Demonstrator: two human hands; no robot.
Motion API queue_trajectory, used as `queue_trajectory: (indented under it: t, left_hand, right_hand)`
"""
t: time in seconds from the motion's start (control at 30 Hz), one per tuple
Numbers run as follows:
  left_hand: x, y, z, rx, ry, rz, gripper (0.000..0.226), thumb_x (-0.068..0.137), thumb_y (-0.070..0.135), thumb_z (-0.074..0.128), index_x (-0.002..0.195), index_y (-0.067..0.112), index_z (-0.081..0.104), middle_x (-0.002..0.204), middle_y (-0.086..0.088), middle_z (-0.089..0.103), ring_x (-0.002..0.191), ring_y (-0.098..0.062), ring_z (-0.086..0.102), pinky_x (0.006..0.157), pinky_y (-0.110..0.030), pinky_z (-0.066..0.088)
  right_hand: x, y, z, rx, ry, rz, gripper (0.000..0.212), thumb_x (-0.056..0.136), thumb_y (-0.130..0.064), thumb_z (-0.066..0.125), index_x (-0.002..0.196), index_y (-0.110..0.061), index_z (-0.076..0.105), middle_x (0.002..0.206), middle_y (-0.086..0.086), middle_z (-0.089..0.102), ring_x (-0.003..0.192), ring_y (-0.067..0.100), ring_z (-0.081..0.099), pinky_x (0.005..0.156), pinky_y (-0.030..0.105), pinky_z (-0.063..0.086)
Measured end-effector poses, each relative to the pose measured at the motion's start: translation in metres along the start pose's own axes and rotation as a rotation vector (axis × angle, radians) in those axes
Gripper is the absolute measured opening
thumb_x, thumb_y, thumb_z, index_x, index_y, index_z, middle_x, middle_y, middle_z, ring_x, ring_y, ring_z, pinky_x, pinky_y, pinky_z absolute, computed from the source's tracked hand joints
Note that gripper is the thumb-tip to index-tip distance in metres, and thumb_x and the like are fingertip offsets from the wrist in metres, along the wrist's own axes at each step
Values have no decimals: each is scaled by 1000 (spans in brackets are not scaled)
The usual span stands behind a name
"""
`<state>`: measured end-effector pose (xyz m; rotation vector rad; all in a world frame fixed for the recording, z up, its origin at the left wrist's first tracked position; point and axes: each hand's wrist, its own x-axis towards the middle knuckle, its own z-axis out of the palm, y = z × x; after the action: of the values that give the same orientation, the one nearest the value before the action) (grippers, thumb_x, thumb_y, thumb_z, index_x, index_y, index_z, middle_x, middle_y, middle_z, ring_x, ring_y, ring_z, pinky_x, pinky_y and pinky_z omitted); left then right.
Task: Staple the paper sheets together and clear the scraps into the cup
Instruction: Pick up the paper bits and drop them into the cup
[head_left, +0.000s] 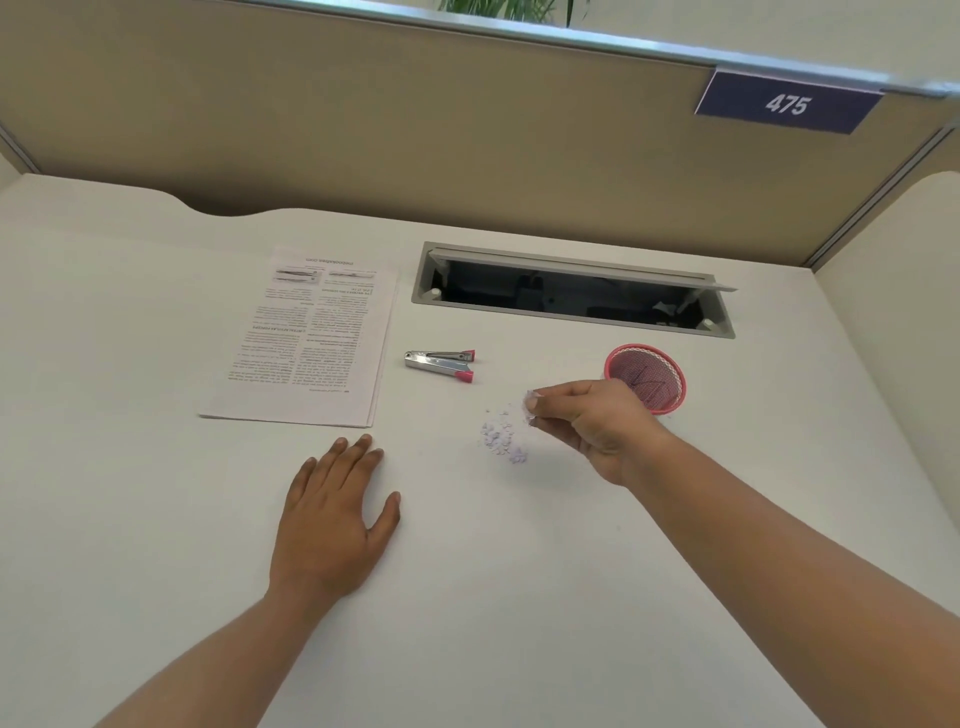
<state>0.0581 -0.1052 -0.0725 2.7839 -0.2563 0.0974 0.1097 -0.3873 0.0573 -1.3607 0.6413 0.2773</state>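
A stack of printed paper sheets (306, 338) lies at the left of the white desk. A small silver and pink stapler (440, 364) rests to its right. A pile of pale lilac paper scraps (501, 436) sits at the desk's middle. My right hand (592, 421) hovers just right of the pile, its fingertips pinched on a few scraps. A pink mesh cup (649, 376) stands right behind that hand, partly hidden by it. My left hand (332, 514) lies flat on the desk below the sheets, fingers apart, holding nothing.
An open grey cable hatch (571, 291) is sunk into the desk behind the stapler and cup. Beige partition walls (363, 130) close off the back and right side. A blue sign reading 475 (787, 104) hangs on the partition.
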Motion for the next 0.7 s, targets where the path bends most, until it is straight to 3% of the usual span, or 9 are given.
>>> queue_trajectory:
  t: [0.17, 0.27, 0.4, 0.47, 0.57, 0.7]
  left_hand:
    - [0, -1, 1, 9, 0, 4, 61, 90, 55, 38, 138, 21, 56, 153, 4, 50, 146, -20, 40, 121, -42, 24]
    - [1, 0, 1, 7, 2, 7, 62, 90, 55, 38, 137, 20, 57, 152, 3, 51, 145, -21, 41, 121, -43, 25]
    - [1, 1, 1, 11, 7, 8, 61, 90, 55, 39, 136, 19, 58, 151, 3, 52, 144, -21, 42, 120, -42, 24]
    - [1, 1, 0, 10, 7, 9, 61, 89, 55, 39, 136, 19, 58, 151, 3, 52, 144, -21, 43, 120, -42, 24]
    - [1, 1, 0, 8, 5, 10, 62, 89, 55, 39, 136, 19, 58, 151, 3, 52, 144, -22, 43, 120, -44, 25]
    - [2, 0, 1, 5, 3, 6, 62, 89, 55, 38, 136, 20, 58, 151, 4, 52, 144, -21, 42, 120, -43, 24]
  right_hand:
    - [-17, -36, -27, 105, 14, -26, 7, 77, 7, 73, 84, 5, 72, 80, 11, 75, 68, 17, 73, 64, 21, 60]
    - [-17, -57, -51, 101, 82, -64, 10, 77, 4, 74, 87, 3, 73, 88, 12, 75, 77, 18, 73, 65, 21, 60]
    - [-9, -73, -77, 62, 150, -127, 6, 79, 6, 71, 84, 4, 70, 88, 13, 71, 74, 16, 71, 58, 17, 57]
    - [0, -75, -85, -105, 199, -156, 6, 77, 4, 75, 81, 2, 72, 89, 14, 72, 81, 21, 71, 59, 19, 59]
    - [16, -69, -92, -569, 295, -210, 5, 74, -4, 81, 75, -4, 76, 85, 14, 74, 86, 28, 72, 74, 33, 62]
    - [28, -61, -85, -1101, 335, -234, 8, 81, -9, 73, 86, -10, 79, 97, 11, 72, 88, 28, 65, 67, 34, 57]
